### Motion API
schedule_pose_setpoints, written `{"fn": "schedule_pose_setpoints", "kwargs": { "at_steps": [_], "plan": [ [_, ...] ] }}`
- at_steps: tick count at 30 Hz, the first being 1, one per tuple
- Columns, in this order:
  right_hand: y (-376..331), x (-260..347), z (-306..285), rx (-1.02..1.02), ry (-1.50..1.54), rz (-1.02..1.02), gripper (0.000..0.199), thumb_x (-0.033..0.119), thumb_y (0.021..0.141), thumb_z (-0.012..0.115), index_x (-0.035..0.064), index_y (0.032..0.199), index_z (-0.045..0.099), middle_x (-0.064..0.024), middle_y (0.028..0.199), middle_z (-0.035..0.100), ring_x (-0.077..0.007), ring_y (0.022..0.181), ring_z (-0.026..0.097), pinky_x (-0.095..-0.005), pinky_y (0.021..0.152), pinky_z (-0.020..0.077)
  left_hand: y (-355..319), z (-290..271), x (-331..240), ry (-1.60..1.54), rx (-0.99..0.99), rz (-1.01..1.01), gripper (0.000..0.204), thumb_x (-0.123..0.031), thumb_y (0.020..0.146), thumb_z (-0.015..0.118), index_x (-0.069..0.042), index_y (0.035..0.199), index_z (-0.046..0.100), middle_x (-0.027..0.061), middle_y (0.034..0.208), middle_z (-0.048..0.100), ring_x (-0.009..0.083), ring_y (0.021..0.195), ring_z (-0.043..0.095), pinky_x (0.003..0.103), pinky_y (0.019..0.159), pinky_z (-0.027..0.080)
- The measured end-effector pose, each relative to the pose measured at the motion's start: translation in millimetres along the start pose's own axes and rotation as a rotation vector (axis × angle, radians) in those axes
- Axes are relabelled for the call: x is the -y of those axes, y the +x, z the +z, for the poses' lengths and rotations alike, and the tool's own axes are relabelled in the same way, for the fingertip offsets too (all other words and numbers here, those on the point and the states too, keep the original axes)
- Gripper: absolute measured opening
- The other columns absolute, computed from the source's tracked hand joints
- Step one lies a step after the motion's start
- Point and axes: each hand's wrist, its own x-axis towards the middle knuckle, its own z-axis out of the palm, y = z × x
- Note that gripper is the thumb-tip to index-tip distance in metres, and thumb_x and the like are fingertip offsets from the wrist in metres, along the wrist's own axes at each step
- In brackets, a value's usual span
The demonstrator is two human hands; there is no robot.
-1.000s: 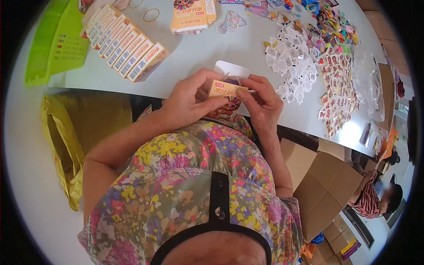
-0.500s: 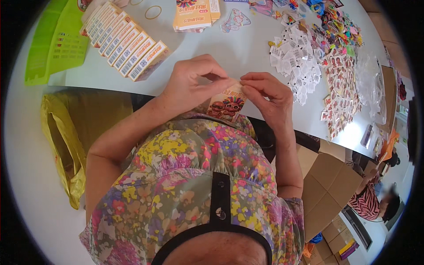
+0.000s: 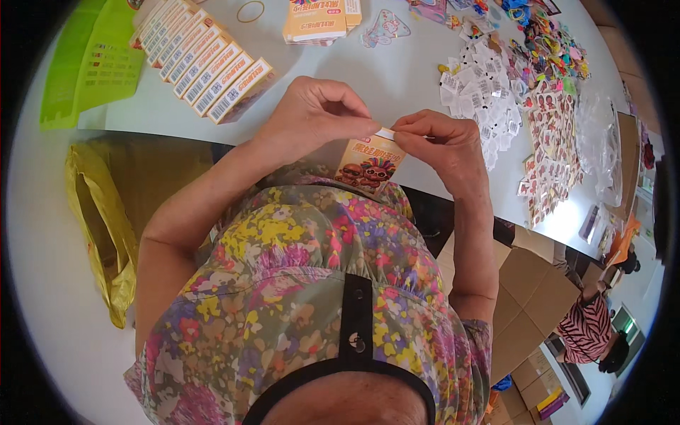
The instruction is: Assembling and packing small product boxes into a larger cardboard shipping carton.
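A small orange-and-white printed paper box (image 3: pixel 368 166) with two cartoon figures hangs upright in front of my chest, at the table's near edge. My left hand (image 3: pixel 319 113) pinches its top edge at the left corner between thumb and forefinger. At the top right corner, my right hand (image 3: pixel 446 145) pinches it the same way. A thin white strip of the box's top shows between the fingertips. Left of the hands, several filled boxes of the same kind (image 3: pixel 212 71) stand in a slanting row. A stack of flat orange cartons (image 3: pixel 316 30) lies beyond my hands.
A green plastic basket (image 3: pixel 106 67) stands at the far left, with a rubber band (image 3: pixel 250 11) and a sticker (image 3: pixel 386 30) further right. Small white barcoded packets (image 3: pixel 474 88), cartoon stickers (image 3: pixel 552 142) and clear plastic bags (image 3: pixel 598 134) cover the right side. A yellow bag (image 3: pixel 92 219) hangs below.
Both hands keep their pinch on the box. The box has shifted slightly right, and more of its printed front shows. My right forearm has moved a little to the right.
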Motion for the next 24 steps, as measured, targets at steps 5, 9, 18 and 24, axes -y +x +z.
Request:
{"fn": "schedule_pose_setpoints", "kwargs": {
  "at_steps": [5, 9, 18, 24],
  "plan": [
    [1, 16, 9, -0.002, -0.197, -0.004, 0.01, 0.002, 0.081, 0.07, -0.0024, 0.089, 0.073, -0.0064, 0.088, 0.07, -0.009, 0.079, 0.061, -0.0241, 0.073, 0.0483, -9, -4, 7, 0.014, -0.029, 0.03, 0.008, -0.004, 0.08, 0.075, 0.0, 0.084, 0.07, 0.0028, 0.081, 0.068, 0.0067, 0.075, 0.062, 0.023, 0.067, 0.051],
    [-21, 16, 18, -0.051, -0.273, -0.094, 0.014, 0.003, 0.079, 0.073, -0.002, 0.092, 0.072, -0.0085, 0.1, 0.069, -0.0141, 0.087, 0.063, -0.0275, 0.076, 0.0501, -24, -6, 9, 0.251, 0.071, 0.341, 0.015, -0.003, 0.079, 0.077, -0.003, 0.091, 0.068, 0.0093, 0.097, 0.063, 0.0131, 0.088, 0.061, 0.026, 0.07, 0.05],
    [20, 6, 38, 0.004, -0.249, -0.35, 0.033, -0.004, 0.075, 0.073, 0.0024, 0.107, 0.068, -0.0085, 0.107, 0.064, -0.0161, 0.095, 0.062, -0.0279, 0.075, 0.0526, -55, -8, -2, 0.755, -0.304, 0.846, 0.025, -0.001, 0.074, 0.071, -0.005, 0.098, 0.065, 0.0104, 0.107, 0.06, 0.0263, 0.095, 0.058, 0.036, 0.077, 0.049],
    [82, -8, 86, 0.071, -0.192, -0.347, 0.026, 0.001, 0.08, 0.072, 0.0023, 0.105, 0.067, -0.0048, 0.102, 0.063, -0.0112, 0.087, 0.061, -0.0252, 0.066, 0.0501, -65, -56, 0, 1.453, -0.406, 0.834, 0.027, -0.009, 0.07, 0.068, -0.007, 0.097, 0.066, 0.0082, 0.119, 0.062, 0.0237, 0.107, 0.056, 0.038, 0.087, 0.041]
  ]
}}
